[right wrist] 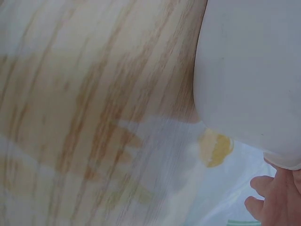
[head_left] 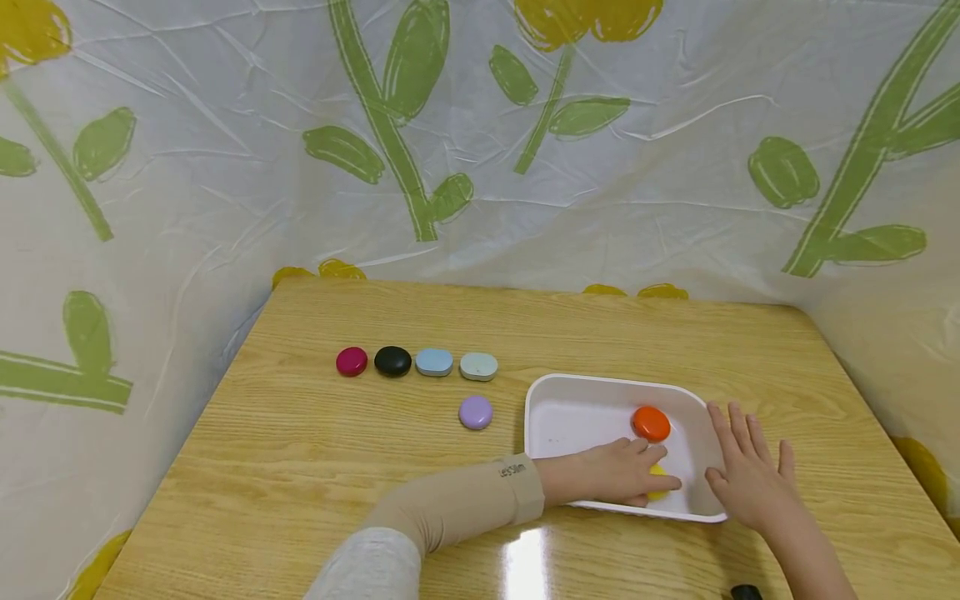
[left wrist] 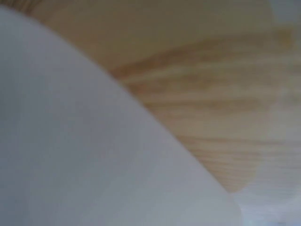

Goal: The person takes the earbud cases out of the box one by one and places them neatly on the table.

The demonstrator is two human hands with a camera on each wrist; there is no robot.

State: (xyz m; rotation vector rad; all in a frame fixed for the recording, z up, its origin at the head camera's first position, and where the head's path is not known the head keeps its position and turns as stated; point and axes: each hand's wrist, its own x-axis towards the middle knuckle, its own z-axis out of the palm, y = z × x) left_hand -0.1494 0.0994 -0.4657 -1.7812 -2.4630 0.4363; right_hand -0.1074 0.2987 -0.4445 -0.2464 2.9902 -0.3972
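Note:
A white rectangular tray (head_left: 577,385) sits on the wooden table, holding a glossy orange disc (head_left: 651,423) and a yellow piece (head_left: 657,482). My left hand (head_left: 611,471) reaches over the tray's near side, its fingers extended over the yellow piece and partly covering it. At the tray's right end my right hand (head_left: 753,475) lies with fingers spread, fingertips and thumb right at the rim. In the right wrist view, fingers (right wrist: 277,195) show beside the tray's lower corner. The left wrist view holds only the blurred tray wall (left wrist: 94,141) and table.
Left of the tray, a crimson disc (head_left: 352,362), a black disc (head_left: 393,361), a light blue oval (head_left: 434,362) and a pale grey-green oval (head_left: 478,366) form a row. A lilac disc (head_left: 476,412) lies below them. Flower-patterned sheeting (head_left: 480,125) surrounds the table (head_left: 315,483).

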